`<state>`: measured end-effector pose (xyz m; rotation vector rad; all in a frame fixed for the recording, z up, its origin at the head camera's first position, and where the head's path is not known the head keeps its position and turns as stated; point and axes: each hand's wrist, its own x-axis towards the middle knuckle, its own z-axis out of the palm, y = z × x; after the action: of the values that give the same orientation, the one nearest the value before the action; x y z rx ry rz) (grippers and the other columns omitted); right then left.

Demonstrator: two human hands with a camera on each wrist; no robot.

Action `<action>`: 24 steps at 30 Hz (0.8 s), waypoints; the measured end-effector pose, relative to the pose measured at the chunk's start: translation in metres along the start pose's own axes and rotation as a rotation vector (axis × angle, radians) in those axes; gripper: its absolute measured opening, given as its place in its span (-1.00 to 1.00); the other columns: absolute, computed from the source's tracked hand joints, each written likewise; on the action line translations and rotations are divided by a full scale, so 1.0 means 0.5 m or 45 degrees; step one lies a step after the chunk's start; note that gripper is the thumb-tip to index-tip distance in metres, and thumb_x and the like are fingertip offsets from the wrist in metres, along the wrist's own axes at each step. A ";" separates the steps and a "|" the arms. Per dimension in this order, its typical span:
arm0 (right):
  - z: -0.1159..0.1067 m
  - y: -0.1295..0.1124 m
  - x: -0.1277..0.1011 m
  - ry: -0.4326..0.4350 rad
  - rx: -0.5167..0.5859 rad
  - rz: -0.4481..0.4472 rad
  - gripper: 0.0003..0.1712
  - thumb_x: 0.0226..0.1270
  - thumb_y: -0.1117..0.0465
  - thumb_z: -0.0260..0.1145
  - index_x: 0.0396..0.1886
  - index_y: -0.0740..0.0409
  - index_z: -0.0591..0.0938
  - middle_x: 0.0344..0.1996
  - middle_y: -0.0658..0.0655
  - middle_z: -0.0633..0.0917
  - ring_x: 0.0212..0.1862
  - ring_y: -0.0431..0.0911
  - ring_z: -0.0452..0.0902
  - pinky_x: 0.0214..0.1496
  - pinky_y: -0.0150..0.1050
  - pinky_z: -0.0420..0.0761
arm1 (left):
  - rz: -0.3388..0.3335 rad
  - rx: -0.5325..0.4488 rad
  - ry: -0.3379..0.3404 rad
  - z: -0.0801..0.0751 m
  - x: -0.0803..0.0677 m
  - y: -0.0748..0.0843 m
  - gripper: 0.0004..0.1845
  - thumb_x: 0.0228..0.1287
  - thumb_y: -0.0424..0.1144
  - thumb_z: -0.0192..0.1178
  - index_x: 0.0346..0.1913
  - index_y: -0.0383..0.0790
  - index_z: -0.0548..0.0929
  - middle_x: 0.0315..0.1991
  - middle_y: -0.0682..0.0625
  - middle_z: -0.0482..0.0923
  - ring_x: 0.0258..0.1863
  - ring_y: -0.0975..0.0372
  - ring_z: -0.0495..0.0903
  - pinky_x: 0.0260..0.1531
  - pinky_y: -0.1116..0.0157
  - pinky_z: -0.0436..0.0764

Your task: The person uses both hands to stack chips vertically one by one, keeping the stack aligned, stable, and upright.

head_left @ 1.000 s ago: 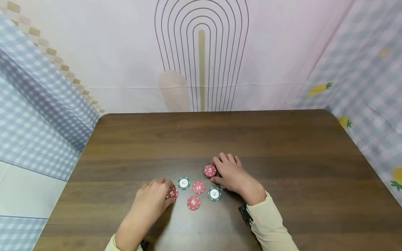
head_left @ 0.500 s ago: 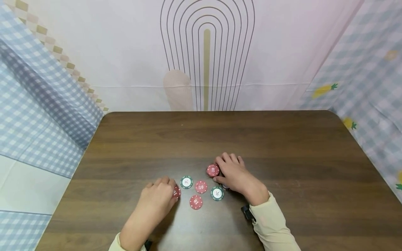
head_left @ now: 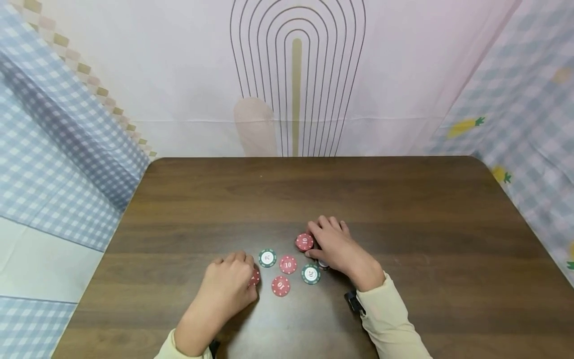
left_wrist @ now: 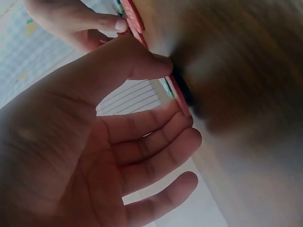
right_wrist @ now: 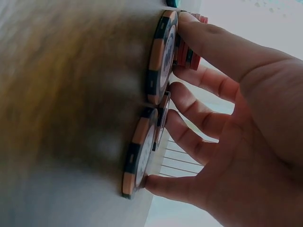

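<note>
Several poker chips lie on the brown table (head_left: 403,209). My left hand (head_left: 244,267) covers most of a red chip (head_left: 256,277); in the left wrist view its thumb (left_wrist: 151,64) and fingertips (left_wrist: 182,120) pinch that red chip (left_wrist: 179,97) by the rim. My right hand (head_left: 315,242) curls around a small stack of red chips (head_left: 304,242), thumb on the near side and fingers on the far side. In the right wrist view the red stack (right_wrist: 189,53) sits between thumb and fingers, with a striped-edge chip (right_wrist: 160,56) in front.
Between my hands lie a green 20 chip (head_left: 267,258), two red 10 chips (head_left: 288,265) (head_left: 280,285) and another green 20 chip (head_left: 311,273). One more chip (head_left: 323,265) peeks from under my right palm. Cloth-hung walls (head_left: 67,149) close in three sides.
My left hand has slid further over its red chip, hiding most of the face. My right hand stays on the red stack, almost unmoved.
</note>
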<state>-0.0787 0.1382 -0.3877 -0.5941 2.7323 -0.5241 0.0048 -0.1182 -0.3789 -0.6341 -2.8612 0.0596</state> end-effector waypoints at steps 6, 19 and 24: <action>0.005 0.003 -0.002 0.003 0.003 0.009 -0.57 0.36 0.01 0.54 0.04 0.03 0.55 0.00 0.11 0.50 0.17 0.15 0.36 0.45 0.43 0.20 | 0.031 0.022 -0.024 -0.001 0.001 0.004 -0.78 -0.19 -0.31 0.39 -0.53 -0.17 0.50 -0.55 0.03 0.43 -0.54 0.17 0.50 -0.51 0.17 0.55; 0.011 0.001 0.002 0.003 0.029 0.033 -0.57 0.35 0.03 0.55 0.07 0.02 0.57 0.07 0.14 0.53 0.25 0.19 0.37 0.49 0.45 0.15 | 0.111 0.004 0.116 -0.013 0.005 -0.003 -0.72 -0.27 -0.25 0.42 -0.45 -0.18 0.54 -0.53 0.06 0.47 -0.57 0.23 0.45 -0.61 0.29 0.41; 0.010 0.002 0.003 0.009 0.029 0.028 -0.56 0.34 0.03 0.56 0.08 0.03 0.58 0.08 0.14 0.53 0.27 0.20 0.37 0.49 0.45 0.15 | 0.151 0.015 0.174 -0.020 0.015 -0.005 -0.69 -0.28 -0.20 0.44 -0.43 -0.17 0.54 -0.52 0.07 0.41 -0.57 0.24 0.40 -0.63 0.34 0.31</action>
<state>-0.0786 0.1368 -0.3926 -0.5563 2.7324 -0.5527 -0.0010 -0.1175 -0.3677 -0.7738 -2.6888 0.0500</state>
